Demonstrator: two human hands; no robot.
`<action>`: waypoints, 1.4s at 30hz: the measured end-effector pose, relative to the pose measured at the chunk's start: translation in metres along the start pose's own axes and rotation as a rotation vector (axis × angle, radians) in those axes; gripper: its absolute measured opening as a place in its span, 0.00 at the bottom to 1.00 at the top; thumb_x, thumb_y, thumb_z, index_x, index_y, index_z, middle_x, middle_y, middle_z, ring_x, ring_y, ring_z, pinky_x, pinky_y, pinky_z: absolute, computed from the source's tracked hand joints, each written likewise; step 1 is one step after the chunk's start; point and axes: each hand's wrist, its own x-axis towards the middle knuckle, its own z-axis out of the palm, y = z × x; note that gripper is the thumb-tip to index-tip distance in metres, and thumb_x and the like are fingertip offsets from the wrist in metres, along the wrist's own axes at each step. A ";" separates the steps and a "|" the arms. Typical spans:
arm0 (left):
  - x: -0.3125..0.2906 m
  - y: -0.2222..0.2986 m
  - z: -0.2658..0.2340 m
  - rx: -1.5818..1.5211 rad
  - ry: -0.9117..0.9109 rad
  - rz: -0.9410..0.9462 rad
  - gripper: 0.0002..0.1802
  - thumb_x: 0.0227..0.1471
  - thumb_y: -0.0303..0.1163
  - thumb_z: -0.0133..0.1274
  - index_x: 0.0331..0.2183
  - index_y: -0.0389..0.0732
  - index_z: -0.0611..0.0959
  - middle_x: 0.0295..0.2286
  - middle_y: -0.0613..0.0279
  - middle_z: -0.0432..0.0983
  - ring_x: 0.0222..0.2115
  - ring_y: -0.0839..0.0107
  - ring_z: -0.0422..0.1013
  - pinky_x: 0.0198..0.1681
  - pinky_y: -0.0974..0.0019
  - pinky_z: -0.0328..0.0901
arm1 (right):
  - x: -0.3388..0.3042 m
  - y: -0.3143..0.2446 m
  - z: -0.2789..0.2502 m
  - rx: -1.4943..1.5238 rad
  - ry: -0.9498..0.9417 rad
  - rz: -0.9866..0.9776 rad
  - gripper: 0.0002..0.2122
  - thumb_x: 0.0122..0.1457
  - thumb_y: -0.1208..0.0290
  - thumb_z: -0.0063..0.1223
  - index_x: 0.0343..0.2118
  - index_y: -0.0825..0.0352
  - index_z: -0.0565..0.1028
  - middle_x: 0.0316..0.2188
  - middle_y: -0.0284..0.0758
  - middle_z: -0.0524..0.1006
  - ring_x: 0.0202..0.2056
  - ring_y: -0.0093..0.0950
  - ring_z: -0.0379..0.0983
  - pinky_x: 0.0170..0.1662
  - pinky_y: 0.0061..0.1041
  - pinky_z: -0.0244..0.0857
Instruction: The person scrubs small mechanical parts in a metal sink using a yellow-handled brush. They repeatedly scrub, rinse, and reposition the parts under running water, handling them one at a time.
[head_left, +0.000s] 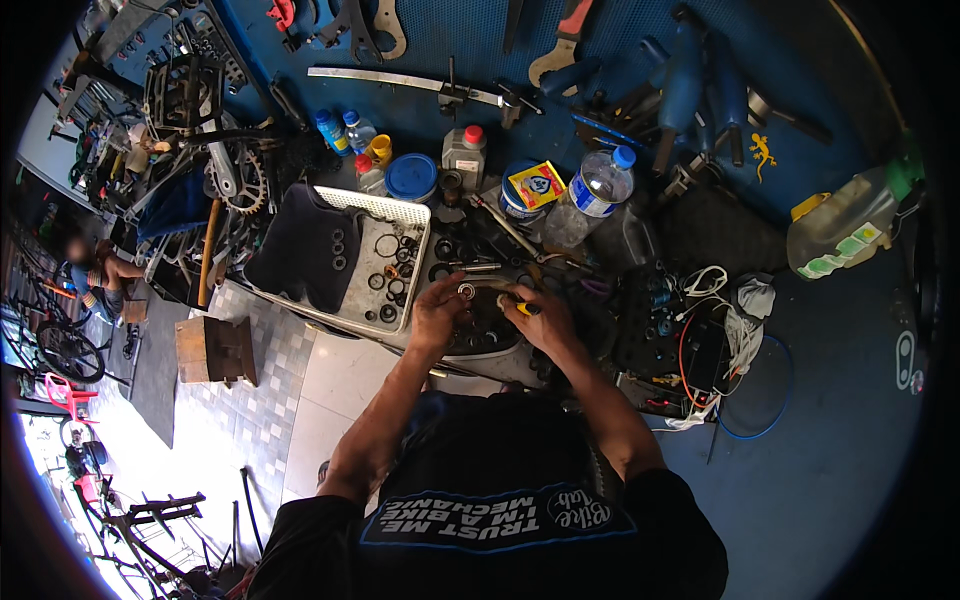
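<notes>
My left hand (436, 314) is closed, pinching a small metal ring-shaped bearing (466, 291) at its fingertips. Close to it, my right hand (546, 322) grips a small tool with a yellow and black handle (527, 309); its working end is too small to make out. Both hands are over a basin with a pale rim (492, 352), whose inside is dark, with small ring parts in it. To the left stands a white plastic basket (424, 225) holding loose rings and bearings (388, 282). A black pad (310, 250) with several rings on it lies across the basket's left side.
Behind the basin stand a grey bottle with a red cap (464, 155), a blue-lidded tub (411, 177) and a large clear bottle (604, 183). Cables (708, 283) and small parts crowd the right side. A wooden box (215, 350) sits lower left; a person (100, 270) is beyond.
</notes>
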 end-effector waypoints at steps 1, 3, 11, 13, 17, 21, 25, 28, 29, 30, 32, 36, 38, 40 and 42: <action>0.000 0.001 0.001 -0.039 -0.003 -0.024 0.25 0.60 0.22 0.59 0.59 0.34 0.81 0.35 0.65 0.80 0.33 0.75 0.77 0.41 0.68 0.77 | 0.002 0.001 0.000 0.014 -0.016 0.020 0.12 0.66 0.58 0.64 0.43 0.60 0.84 0.32 0.44 0.85 0.36 0.47 0.84 0.38 0.41 0.76; -0.002 0.002 0.003 -0.062 0.002 -0.056 0.24 0.60 0.21 0.58 0.57 0.35 0.81 0.38 0.63 0.80 0.36 0.72 0.79 0.43 0.66 0.78 | 0.001 0.005 0.004 0.137 -0.025 0.016 0.13 0.64 0.59 0.66 0.45 0.60 0.84 0.33 0.43 0.86 0.36 0.47 0.84 0.39 0.40 0.77; 0.006 -0.016 -0.006 -0.163 -0.027 -0.058 0.21 0.61 0.21 0.57 0.55 0.34 0.78 0.41 0.55 0.81 0.42 0.63 0.83 0.47 0.60 0.80 | 0.001 0.016 -0.003 -0.079 -0.041 -0.313 0.19 0.58 0.56 0.72 0.46 0.64 0.83 0.32 0.41 0.85 0.36 0.42 0.85 0.39 0.36 0.77; 0.006 -0.017 -0.007 -0.164 -0.054 -0.053 0.22 0.62 0.22 0.58 0.57 0.33 0.77 0.41 0.53 0.82 0.42 0.62 0.83 0.46 0.60 0.81 | 0.003 0.015 -0.004 -0.033 -0.095 -0.100 0.17 0.60 0.58 0.70 0.44 0.65 0.84 0.32 0.41 0.86 0.37 0.42 0.85 0.40 0.36 0.77; 0.006 -0.016 -0.005 0.083 -0.047 -0.026 0.21 0.62 0.23 0.58 0.56 0.31 0.79 0.42 0.55 0.84 0.40 0.66 0.83 0.43 0.63 0.81 | 0.006 -0.026 -0.016 0.422 -0.024 -0.001 0.12 0.66 0.62 0.65 0.40 0.67 0.84 0.34 0.41 0.86 0.36 0.40 0.85 0.40 0.36 0.77; 0.007 -0.019 -0.005 0.258 -0.056 0.052 0.19 0.64 0.24 0.58 0.54 0.29 0.82 0.40 0.57 0.85 0.38 0.70 0.83 0.42 0.66 0.81 | 0.007 -0.035 -0.001 0.325 0.142 -0.325 0.09 0.67 0.68 0.63 0.44 0.68 0.86 0.36 0.40 0.87 0.36 0.34 0.85 0.39 0.32 0.78; 0.002 -0.013 0.004 0.258 -0.038 0.070 0.18 0.64 0.24 0.56 0.54 0.29 0.84 0.38 0.57 0.86 0.37 0.73 0.82 0.40 0.67 0.80 | 0.002 -0.005 0.012 0.338 0.210 -0.301 0.09 0.61 0.73 0.70 0.44 0.65 0.87 0.38 0.40 0.88 0.36 0.36 0.85 0.43 0.33 0.77; 0.000 -0.006 0.005 0.454 -0.016 0.172 0.18 0.63 0.22 0.57 0.52 0.26 0.83 0.38 0.51 0.88 0.35 0.70 0.84 0.39 0.65 0.79 | 0.004 -0.053 -0.019 0.203 0.219 -0.465 0.09 0.61 0.74 0.70 0.43 0.65 0.87 0.37 0.39 0.88 0.35 0.37 0.84 0.40 0.33 0.76; -0.001 -0.005 0.006 0.433 -0.013 0.155 0.18 0.63 0.22 0.57 0.52 0.26 0.84 0.38 0.50 0.88 0.35 0.70 0.84 0.39 0.65 0.79 | 0.006 -0.044 -0.010 0.180 0.266 -0.498 0.11 0.58 0.76 0.72 0.43 0.64 0.85 0.36 0.39 0.87 0.33 0.37 0.84 0.37 0.34 0.76; -0.003 -0.005 0.008 0.412 -0.008 0.138 0.18 0.63 0.22 0.57 0.52 0.26 0.84 0.39 0.50 0.88 0.34 0.70 0.84 0.38 0.65 0.79 | 0.005 -0.032 -0.003 0.166 0.286 -0.490 0.12 0.57 0.77 0.73 0.43 0.63 0.84 0.36 0.39 0.87 0.32 0.37 0.84 0.37 0.34 0.76; -0.001 -0.006 0.006 0.413 0.007 0.141 0.17 0.62 0.23 0.59 0.52 0.27 0.85 0.38 0.52 0.88 0.34 0.72 0.83 0.37 0.66 0.78 | 0.005 -0.026 -0.003 0.146 0.328 -0.484 0.13 0.56 0.77 0.74 0.43 0.62 0.82 0.35 0.38 0.87 0.32 0.36 0.83 0.37 0.34 0.75; -0.001 -0.004 0.010 0.602 0.045 0.179 0.16 0.62 0.24 0.60 0.51 0.30 0.86 0.37 0.56 0.88 0.34 0.76 0.82 0.37 0.69 0.77 | 0.000 -0.049 -0.010 0.254 0.326 -0.420 0.07 0.59 0.71 0.71 0.39 0.64 0.85 0.34 0.38 0.87 0.34 0.40 0.81 0.42 0.35 0.75; 0.001 -0.001 0.011 0.597 0.046 0.178 0.17 0.62 0.24 0.60 0.52 0.30 0.86 0.37 0.55 0.88 0.35 0.75 0.82 0.37 0.68 0.77 | -0.001 -0.038 -0.009 0.169 0.241 -0.339 0.08 0.59 0.70 0.71 0.39 0.65 0.85 0.34 0.38 0.87 0.34 0.40 0.82 0.42 0.36 0.74; 0.002 -0.012 0.004 0.434 0.030 0.145 0.17 0.63 0.24 0.60 0.52 0.30 0.85 0.37 0.54 0.88 0.35 0.75 0.82 0.38 0.68 0.78 | 0.000 -0.038 -0.010 0.163 0.232 -0.338 0.09 0.59 0.69 0.71 0.40 0.65 0.85 0.35 0.39 0.87 0.34 0.40 0.82 0.42 0.36 0.74; 0.009 -0.023 -0.001 0.546 0.048 0.262 0.17 0.61 0.25 0.62 0.52 0.32 0.86 0.37 0.50 0.89 0.35 0.73 0.84 0.38 0.66 0.78 | 0.000 -0.049 -0.012 0.239 0.299 -0.420 0.09 0.59 0.69 0.71 0.39 0.65 0.85 0.35 0.39 0.87 0.33 0.41 0.81 0.42 0.37 0.74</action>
